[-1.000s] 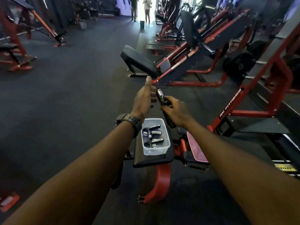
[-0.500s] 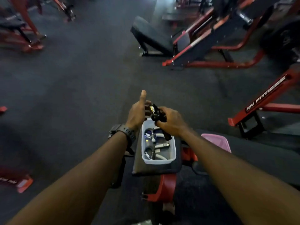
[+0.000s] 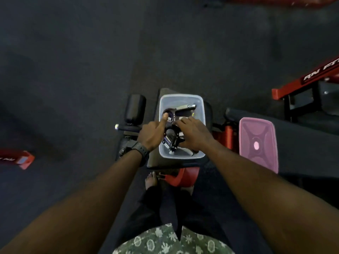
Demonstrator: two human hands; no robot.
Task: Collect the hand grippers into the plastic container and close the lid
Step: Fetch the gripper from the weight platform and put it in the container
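nearest you are your own patterned shirt hem (image 3: 170,241) and dark trousers, with a bare foot (image 3: 151,179) on the floor beside the red base (image 3: 183,177) of the bench. both forearms reach forward from there. your left wrist carries a black watch (image 3: 136,150). your left hand (image 3: 153,135) sits at the left rim of the plastic container (image 3: 181,98), its thumb stretched out over the box and the other fingers curled under; you cannot tell whether they grip anything. your right hand (image 3: 195,133) is over the middle of the box, fingers bent down onto a black hand gripper (image 3: 173,139) with a coiled spring, which lies in the box on the pile. more hand grippers (image 3: 185,107) lie toward the far end of the box. the clear box stands on a black padded seat (image 3: 165,163). the pink lid (image 3: 257,142) lies off to the right on another dark pad, well apart from the box. beyond is dark gym floor (image 3: 73,52) and a red frame (image 3: 302,79).
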